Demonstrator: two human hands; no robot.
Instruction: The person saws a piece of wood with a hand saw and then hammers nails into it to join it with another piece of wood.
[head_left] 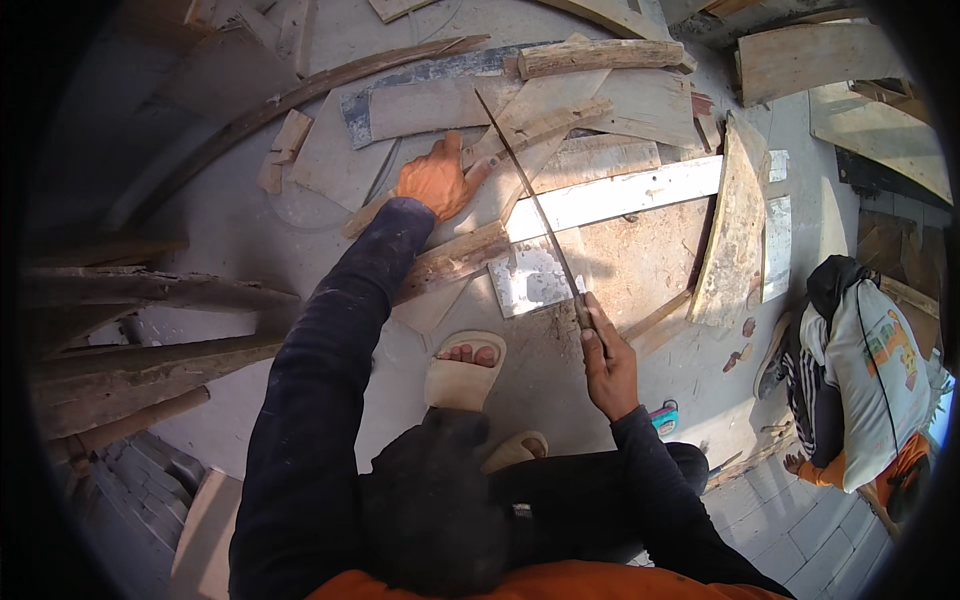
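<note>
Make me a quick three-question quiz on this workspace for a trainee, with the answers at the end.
1. Which hand grips the long, narrow, dark-bladed hand tool?

2. True or false: the long, flat white board lies to the left of the left hand.

3. The left hand is touching:
A) a narrow brown wooden strip
B) an open-toed beige sandal
C) a square of orange cloth

Key: 1. The right hand. 2. False. 3. A.
</note>
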